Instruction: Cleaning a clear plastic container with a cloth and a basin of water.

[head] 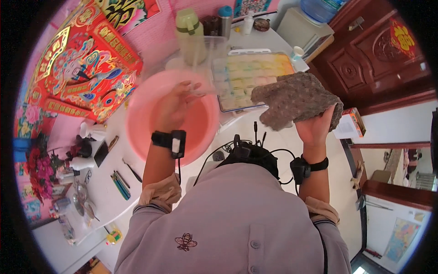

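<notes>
My left hand (176, 104) is over a pink plastic basin (135, 126) and is blurred by motion. Its fingers grip a clear plastic box or lid (214, 65), whose outline is smeared and see-through. A damp-looking, grey-brown textured cloth (296, 97) hangs from my right hand (314, 128), draped over the palm and fingers. Just beyond the cloth lies a paint palette (251, 75) with several wells, stained yellow, green, blue and orange. Part of the palette's right side is covered by the cloth.
A green thermos (188, 30) and a steel bottle (224, 22) stand at the back. On the left, the white table (113, 202) holds pens (120, 185), a cleaver (106, 150) and metal lids (82, 198). A paper cup (297, 52) stands near the water dispenser (301, 30).
</notes>
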Available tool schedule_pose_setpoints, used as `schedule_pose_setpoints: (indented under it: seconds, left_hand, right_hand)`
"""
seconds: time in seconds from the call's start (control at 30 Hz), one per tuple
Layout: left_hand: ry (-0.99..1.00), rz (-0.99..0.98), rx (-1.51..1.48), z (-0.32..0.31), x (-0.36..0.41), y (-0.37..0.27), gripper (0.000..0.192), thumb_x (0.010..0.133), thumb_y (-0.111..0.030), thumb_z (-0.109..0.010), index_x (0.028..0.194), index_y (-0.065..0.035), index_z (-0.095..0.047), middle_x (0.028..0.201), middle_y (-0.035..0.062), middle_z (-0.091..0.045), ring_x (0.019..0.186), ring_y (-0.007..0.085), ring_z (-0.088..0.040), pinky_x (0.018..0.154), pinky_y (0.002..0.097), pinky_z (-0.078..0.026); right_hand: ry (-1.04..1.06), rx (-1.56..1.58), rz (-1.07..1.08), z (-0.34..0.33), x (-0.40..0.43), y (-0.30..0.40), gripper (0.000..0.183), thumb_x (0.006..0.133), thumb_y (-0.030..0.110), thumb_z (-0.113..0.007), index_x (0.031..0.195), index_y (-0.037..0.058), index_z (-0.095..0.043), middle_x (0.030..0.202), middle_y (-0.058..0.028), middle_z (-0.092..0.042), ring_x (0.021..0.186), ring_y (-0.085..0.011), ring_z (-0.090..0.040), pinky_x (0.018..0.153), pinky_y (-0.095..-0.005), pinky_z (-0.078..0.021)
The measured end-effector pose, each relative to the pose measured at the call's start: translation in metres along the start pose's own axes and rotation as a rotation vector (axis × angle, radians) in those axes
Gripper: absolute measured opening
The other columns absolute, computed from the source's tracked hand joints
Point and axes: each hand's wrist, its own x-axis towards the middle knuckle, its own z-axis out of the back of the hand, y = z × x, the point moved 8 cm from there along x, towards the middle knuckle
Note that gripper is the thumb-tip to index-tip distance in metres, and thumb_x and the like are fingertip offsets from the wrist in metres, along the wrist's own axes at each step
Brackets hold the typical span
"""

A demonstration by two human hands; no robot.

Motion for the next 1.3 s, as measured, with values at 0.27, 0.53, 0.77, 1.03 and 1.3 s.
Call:
schedule_pose_setpoints:
  seconds: [0.27, 0.53, 0.77, 1.03, 1.3]
  left_hand:
    - [0.154, 0.274, 0.028, -0.073, 0.055, 0.052, 0.031, 0.086, -0.010, -0.052, 0.115, -0.0023, -0.042, 0.118, 0.0187, -0.053, 0.102, 0.0300, -0.057, 0.087, 0.0341, -0.050]
    - [0.413, 0.228, -0.361, -0.122, 0.063, 0.047, 0.025, 0.088, -0.006, -0.049, 0.111, 0.0009, -0.043, 0.123, 0.0247, -0.050, 0.107, 0.0315, -0.056, 0.090, 0.0344, -0.050]
    - [0.484, 0.241, -0.340, -0.149, 0.041, 0.029, 0.028, 0.086, -0.006, -0.049, 0.113, 0.0023, -0.045, 0.127, 0.0255, -0.046, 0.109, 0.0302, -0.055, 0.095, 0.0353, -0.048]
    - [0.418, 0.141, -0.387, -0.136, 0.029, 0.010, 0.034, 0.086, -0.003, -0.046, 0.120, -0.0006, -0.040, 0.132, 0.0240, -0.041, 0.114, 0.0370, -0.051, 0.097, 0.0400, -0.047]
    - [0.383, 0.064, -0.267, -0.134, 0.019, -0.002, 0.036, 0.087, -0.002, -0.042, 0.122, -0.0013, -0.035, 0.130, 0.0267, -0.042, 0.113, 0.0395, -0.051, 0.094, 0.0394, -0.049]
  right_hand:
    - [-0.099, 0.086, 0.069, 0.026, -0.021, 0.028, 0.063, 0.094, 0.054, -0.028, 0.136, 0.0071, -0.035, 0.138, -0.0102, -0.038, 0.127, -0.0291, -0.035, 0.107, -0.0447, -0.0241]
    - [-0.090, -0.151, 0.088, 0.024, -0.031, 0.024, 0.057, 0.097, 0.045, -0.027, 0.136, 0.0042, -0.033, 0.137, -0.0118, -0.040, 0.127, -0.0288, -0.037, 0.106, -0.0435, -0.0281]
    - [-0.161, -0.335, 0.062, 0.010, -0.005, -0.010, 0.039, 0.095, 0.014, -0.041, 0.131, -0.0008, -0.038, 0.126, -0.0112, -0.049, 0.113, -0.0223, -0.050, 0.096, -0.0364, -0.0409]
    - [-0.059, -0.399, 0.162, -0.033, 0.015, -0.025, 0.031, 0.087, 0.005, -0.056, 0.117, -0.0006, -0.050, 0.110, -0.0082, -0.057, 0.101, -0.0170, -0.055, 0.086, -0.0302, -0.0451]
    - [-0.071, -0.445, 0.104, -0.028, 0.024, -0.028, 0.027, 0.080, 0.000, -0.059, 0.107, -0.0004, -0.055, 0.100, -0.0066, -0.061, 0.089, -0.0165, -0.059, 0.079, -0.0295, -0.0477]
